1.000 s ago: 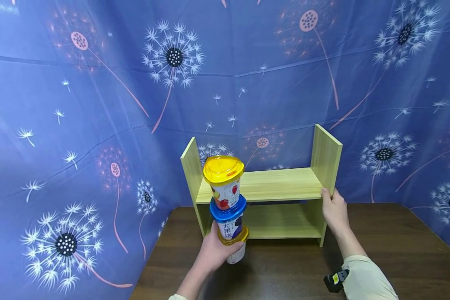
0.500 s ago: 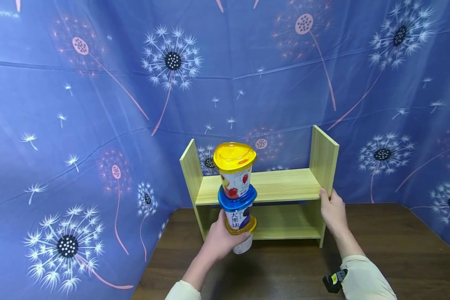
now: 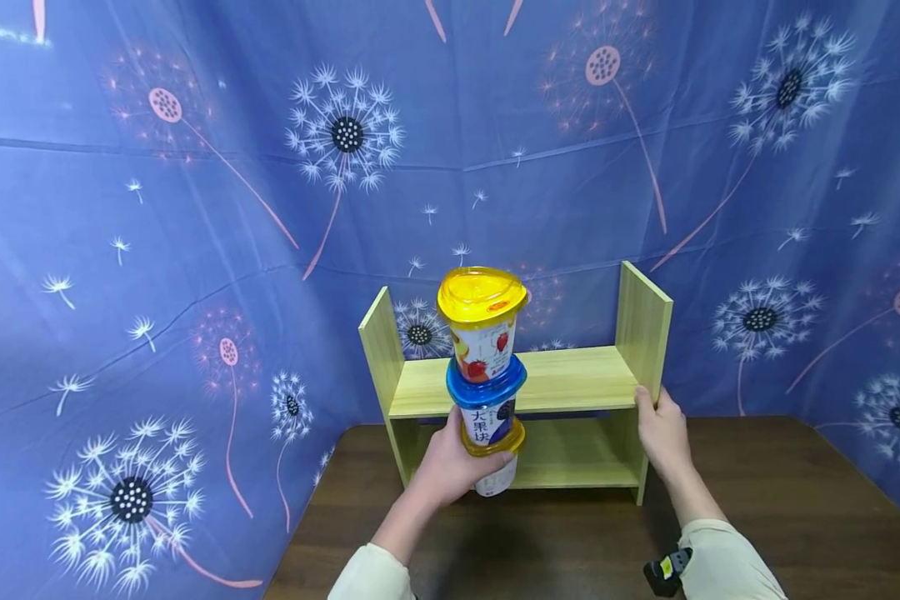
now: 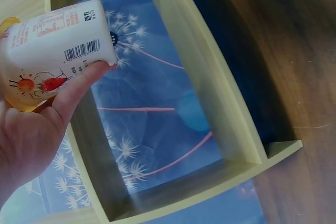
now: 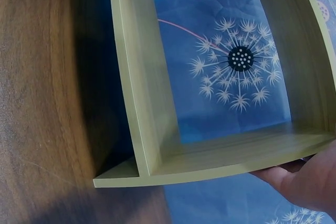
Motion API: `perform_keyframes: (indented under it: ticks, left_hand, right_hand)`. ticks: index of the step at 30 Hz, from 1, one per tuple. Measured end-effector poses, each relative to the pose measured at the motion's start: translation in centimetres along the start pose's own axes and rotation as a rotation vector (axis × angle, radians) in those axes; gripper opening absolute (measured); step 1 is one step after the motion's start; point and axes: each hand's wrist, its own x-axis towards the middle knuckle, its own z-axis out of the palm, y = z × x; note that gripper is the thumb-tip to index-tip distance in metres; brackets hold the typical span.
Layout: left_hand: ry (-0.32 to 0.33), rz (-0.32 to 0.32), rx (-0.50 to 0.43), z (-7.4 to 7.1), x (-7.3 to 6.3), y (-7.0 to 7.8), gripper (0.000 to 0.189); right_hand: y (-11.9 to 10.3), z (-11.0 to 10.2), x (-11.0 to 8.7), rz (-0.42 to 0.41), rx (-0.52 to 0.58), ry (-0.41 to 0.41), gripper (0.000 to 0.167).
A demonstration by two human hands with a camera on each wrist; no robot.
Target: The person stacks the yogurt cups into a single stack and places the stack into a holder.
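Note:
My left hand (image 3: pixel 450 462) grips a stack of three lidded fruit cups around its lower part, lifted in front of the shelf. On top is a cup with a yellow lid (image 3: pixel 482 296) and strawberry pictures. Below it comes a cup with a blue lid (image 3: pixel 486 383), and the lowest cup (image 3: pixel 498 475) has an amber lid. In the left wrist view the lowest cup's white side (image 4: pixel 68 35) shows a barcode, with my thumb along it. My right hand (image 3: pixel 666 433) holds the right side panel of the two-tier wooden shelf (image 3: pixel 570 379), near its upper board.
The shelf stands on a dark brown wooden table (image 3: pixel 750 483), towards the back. Behind and at the sides hangs a blue curtain (image 3: pixel 450 150) with dandelion prints. A black strap device (image 3: pixel 667 571) sits at the right wrist.
My left hand has carried the cup stack up and to the right, from the shelf's left end towards its middle. The right hand keeps its hold on the side panel.

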Motion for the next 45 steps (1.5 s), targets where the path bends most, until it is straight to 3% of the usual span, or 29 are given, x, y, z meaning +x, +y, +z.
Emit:
perform_keyframes:
  ticks: [17, 28, 37, 45]
  left_hand:
    - [-0.028, 0.051, -0.031, -0.4, 1.9, 2.9, 0.079]
    - [-0.028, 0.045, 0.006, -1.0, 3.1, 4.5, 0.083]
    - [-0.021, 0.056, -0.033, -1.8, 4.0, 5.8, 0.083]
    - [-0.012, 0.027, -0.048, -2.0, 4.5, 6.5, 0.085]
  right_hand:
    - [-0.6, 0.0, -0.5, 0.003, 0.034, 0.029, 0.053]
    - [-0.5, 0.1, -0.3, 0.003, 0.022, 0.033, 0.053]
    - [-0.3, 0.1, -0.3, 0.001, 0.014, 0.027, 0.054]
    - [-0.1, 0.1, -0.2, 0.007, -0.011, 0.038, 0.053]
